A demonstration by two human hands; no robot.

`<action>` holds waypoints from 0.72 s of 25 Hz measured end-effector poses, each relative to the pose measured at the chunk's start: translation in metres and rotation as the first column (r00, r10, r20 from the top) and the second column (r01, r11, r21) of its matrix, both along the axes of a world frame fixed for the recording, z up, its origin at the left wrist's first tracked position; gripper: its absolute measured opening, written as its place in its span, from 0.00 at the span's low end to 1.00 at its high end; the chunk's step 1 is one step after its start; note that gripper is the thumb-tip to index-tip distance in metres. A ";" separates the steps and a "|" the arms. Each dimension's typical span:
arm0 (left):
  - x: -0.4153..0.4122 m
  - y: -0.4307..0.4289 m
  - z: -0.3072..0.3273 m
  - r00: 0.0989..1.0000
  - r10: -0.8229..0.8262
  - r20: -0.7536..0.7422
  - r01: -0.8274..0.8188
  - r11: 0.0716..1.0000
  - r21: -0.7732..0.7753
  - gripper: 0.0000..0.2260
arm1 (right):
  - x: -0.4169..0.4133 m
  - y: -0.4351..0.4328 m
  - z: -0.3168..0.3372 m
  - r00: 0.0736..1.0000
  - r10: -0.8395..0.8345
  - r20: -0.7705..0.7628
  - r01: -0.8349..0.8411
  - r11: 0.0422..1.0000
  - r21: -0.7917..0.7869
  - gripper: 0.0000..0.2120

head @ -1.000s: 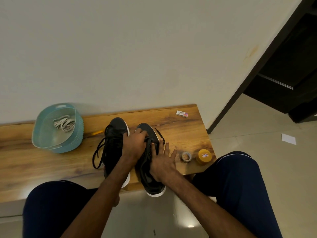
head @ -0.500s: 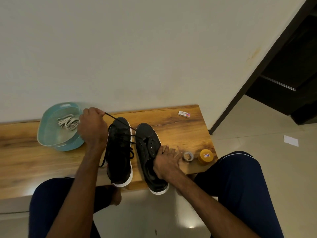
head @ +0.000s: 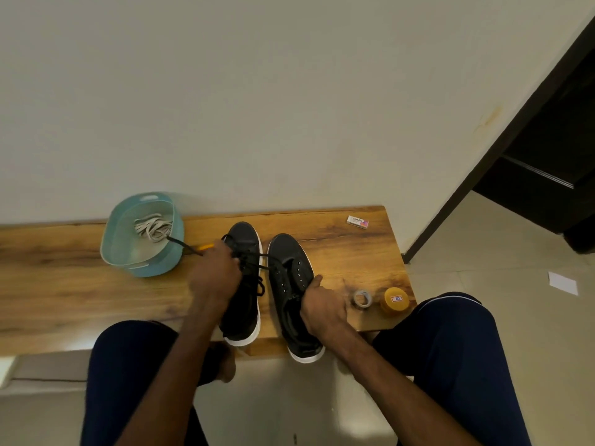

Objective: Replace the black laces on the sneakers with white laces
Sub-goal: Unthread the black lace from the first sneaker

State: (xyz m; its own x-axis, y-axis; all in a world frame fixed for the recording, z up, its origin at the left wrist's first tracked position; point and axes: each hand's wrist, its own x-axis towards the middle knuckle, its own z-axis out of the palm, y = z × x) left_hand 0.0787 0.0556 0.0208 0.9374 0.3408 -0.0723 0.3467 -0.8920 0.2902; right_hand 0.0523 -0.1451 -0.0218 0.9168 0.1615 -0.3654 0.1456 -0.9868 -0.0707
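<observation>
While drawing the black lace (head: 182,244) sideways out of the right sneaker (head: 286,249), pinches it in the curled fingers (head: 225,252) of the left hand (head: 214,278), just left of centre frame, low over the toe half of the left sneaker (head: 241,320). Pulls leftwards, seemingly to slide the strand through the eyelets rather than lift the shoe. Lets the loose tail run on towards the upper left, up to the rim of the teal tub (head: 141,268); cannot tell whether touching it. Clamps the right hand (head: 322,305), right of centre, round the outer side of the right sneaker, thumb laid along the edge of the upper, other fingers curled out of sight; most likely to pin the shoe on the bench (head: 64,284) against that pull. Shows several eyelets on the right sneaker bare, with the strand leaving from the rows nearest the toe; judged well into unlacing this shoe. Leaves the left sneaker, just beside and parallel, laced in black, loops slack. Stores the white laces (head: 153,226) bundled in the tub at the upper left, near but untouched, ready for threading. Further right on the bench: a small tape roll (head: 362,297), a yellow tin (head: 394,299) beside it, a little packet (head: 357,221) near the wall, all apart from the shoes. Calls next for freeing the last crossings, then the same on the left sneaker.
</observation>
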 end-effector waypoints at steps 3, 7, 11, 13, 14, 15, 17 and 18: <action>-0.015 -0.032 -0.017 0.990 -0.136 -0.045 0.127 0.979 -0.159 0.08 | 0.002 -0.005 -0.003 0.999 -0.051 -0.001 0.050 0.996 0.068 0.37; -0.025 -0.059 -0.034 0.978 -0.181 -0.103 0.137 0.932 -0.336 0.21 | 0.006 -0.012 -0.011 0.995 -0.063 -0.083 0.076 0.983 0.169 0.28; -0.021 -0.070 -0.045 0.970 -0.186 -0.157 0.104 0.900 -0.424 0.21 | 0.027 -0.025 0.007 0.989 -0.040 -0.143 0.094 0.915 0.393 0.20; -0.020 -0.070 -0.047 0.986 -0.123 -0.109 0.056 0.874 -0.483 0.11 | 0.045 -0.023 0.014 0.998 -0.031 0.059 -0.004 0.855 0.519 0.17; -0.019 -0.069 -0.047 0.992 -0.084 -0.099 0.022 0.859 -0.511 0.09 | 0.053 -0.020 0.014 0.991 -0.020 0.129 -0.057 0.820 0.570 0.16; -0.019 -0.067 -0.048 0.993 -0.051 -0.103 -0.012 0.845 -0.534 0.10 | 0.059 -0.014 0.013 0.990 0.005 0.143 -0.092 0.789 0.608 0.16; -0.020 -0.066 -0.050 0.992 -0.027 -0.123 -0.047 0.824 -0.565 0.11 | 0.067 -0.002 0.000 0.989 0.105 0.104 -0.146 0.801 0.581 0.15; -0.020 -0.067 -0.050 0.992 -0.040 -0.123 -0.037 0.824 -0.566 0.11 | 0.069 0.004 -0.008 0.986 0.145 0.078 -0.164 0.835 0.525 0.16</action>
State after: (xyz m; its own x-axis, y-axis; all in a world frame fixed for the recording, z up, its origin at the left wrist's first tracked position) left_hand 0.0583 -0.0111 -0.0292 0.9078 0.2029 -0.3670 0.4130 -0.5845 0.6985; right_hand 0.1211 -0.1409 -0.0301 0.8738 0.4616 -0.1532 0.3051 -0.7656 -0.5664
